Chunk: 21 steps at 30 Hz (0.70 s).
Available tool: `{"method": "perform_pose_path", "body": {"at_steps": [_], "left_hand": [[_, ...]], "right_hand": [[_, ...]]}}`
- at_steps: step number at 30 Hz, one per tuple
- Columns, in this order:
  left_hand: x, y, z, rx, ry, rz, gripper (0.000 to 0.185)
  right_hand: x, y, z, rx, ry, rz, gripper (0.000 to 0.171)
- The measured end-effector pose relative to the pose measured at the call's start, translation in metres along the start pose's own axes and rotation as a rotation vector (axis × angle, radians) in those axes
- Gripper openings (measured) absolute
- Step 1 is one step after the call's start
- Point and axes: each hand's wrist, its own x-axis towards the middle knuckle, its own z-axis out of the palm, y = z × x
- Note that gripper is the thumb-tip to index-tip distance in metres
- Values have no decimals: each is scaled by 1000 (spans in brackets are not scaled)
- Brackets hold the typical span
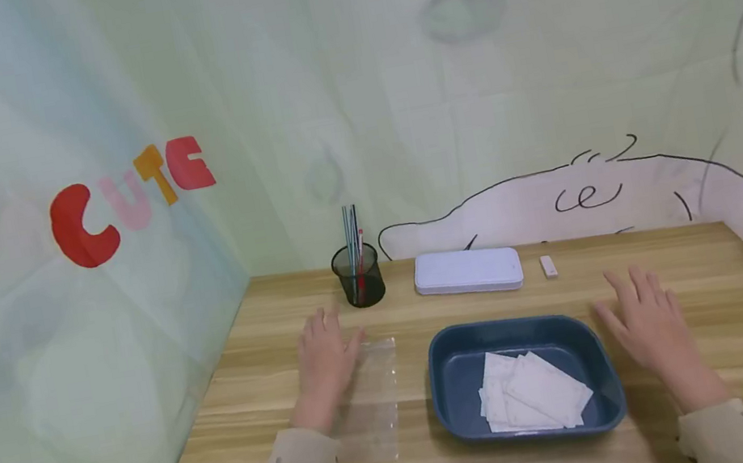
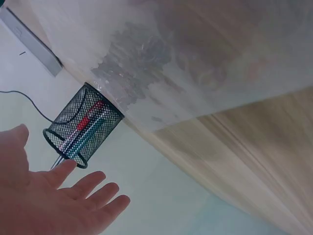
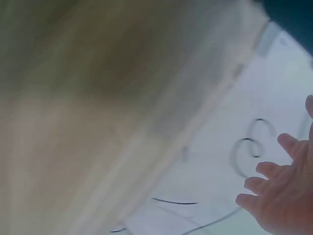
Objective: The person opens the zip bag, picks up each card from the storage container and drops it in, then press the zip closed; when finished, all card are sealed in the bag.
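Observation:
My left hand [image 1: 325, 364], fingers spread and relaxed, is over the left part of the table beside a clear plastic bag [image 1: 380, 402]; its forearm overlaps the bag's left side in the head view. In the left wrist view the bag [image 2: 132, 63] lies flat, and the palm shows with nothing in it. Right of the bag stands a dark blue basin [image 1: 450, 382] with several white paper packets [image 1: 539, 392] piled inside. My right hand [image 1: 652, 320] is just right of the basin, fingers extended and holding nothing.
A black mesh pen cup [image 1: 359, 274] with several pens stands at the back left. Beside it lie a pale lavender case [image 1: 468, 271] and a small white eraser-like block [image 1: 549, 267]. A printed cloth [image 1: 393, 97] hangs behind the wooden table [image 1: 730, 302].

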Motion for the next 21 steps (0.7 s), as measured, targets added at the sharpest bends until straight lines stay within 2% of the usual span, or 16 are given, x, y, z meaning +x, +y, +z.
{"method": "perform_pose_path", "body": {"at_steps": [2, 5, 9, 12, 15, 21], "left_hand": [[3, -3, -2, -33, 28, -22, 67], [3, -6, -7, -105, 51, -57, 66], [-2, -10, -17, -268, 25, -123, 63], [-8, -15, -26, -398, -8, -157, 60], [-13, -20, -35, -475, -44, -177, 65], [-24, -25, -47, -627, -102, -191, 75]], "right_hand": [[3, -12, -6, 22, 49, -33, 61], [7, -40, -18, 73, 62, -65, 58], [8, -85, -28, 245, -38, -86, 55], [4, -119, -25, 400, -116, -137, 52], [-1, -152, -17, 522, -188, -176, 53], [-8, -206, 4, 709, -334, -130, 55]]}}
